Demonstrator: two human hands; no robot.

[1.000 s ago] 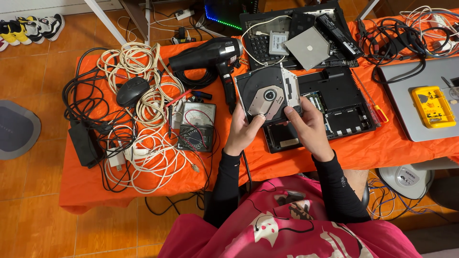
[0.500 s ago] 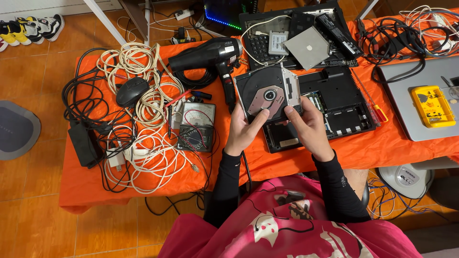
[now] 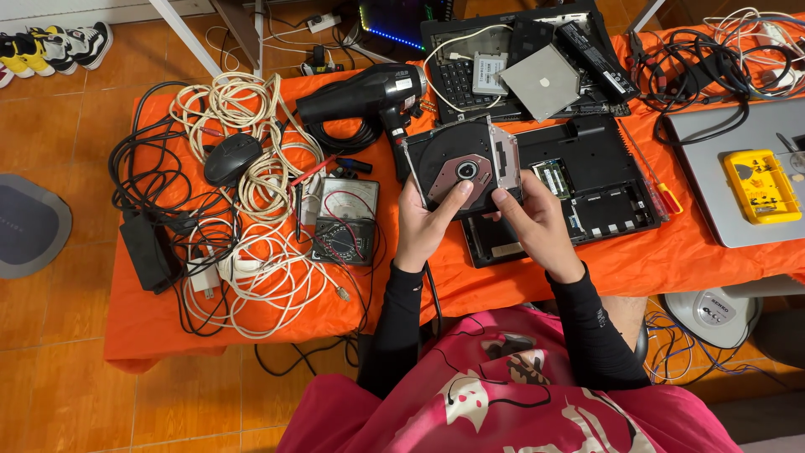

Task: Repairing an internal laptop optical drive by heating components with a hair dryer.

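- Hands meet over the middle of the counter (image 3: 251,327), which is draped in an orange cloth.
- Left hand (image 3: 426,220) has its fingers curled under the near left edge of an optical disc drive (image 3: 464,164), thumb lying across the open tray close to the spindle hub.
- Right hand (image 3: 531,220) grips the drive's near right corner, fingers closed round its edge, thumb on top.
- Disc drive is held tilted just above the counter, over the left end of an opened black laptop base (image 3: 587,189) that lies bottom up.
- Black hair dryer (image 3: 360,94) lies just behind the drive, its handle pointing toward the drive.
- Analogue multimeter (image 3: 345,221) lies left of the left hand, near it, amid white cables (image 3: 251,126).
- Black computer mouse (image 3: 231,158) sits among those cables, farther left.
- Red-handled screwdriver (image 3: 662,191) lies to the right of the laptop base.
- Yellow case (image 3: 761,186) rests on a grey laptop lid (image 3: 713,151) at the far right.
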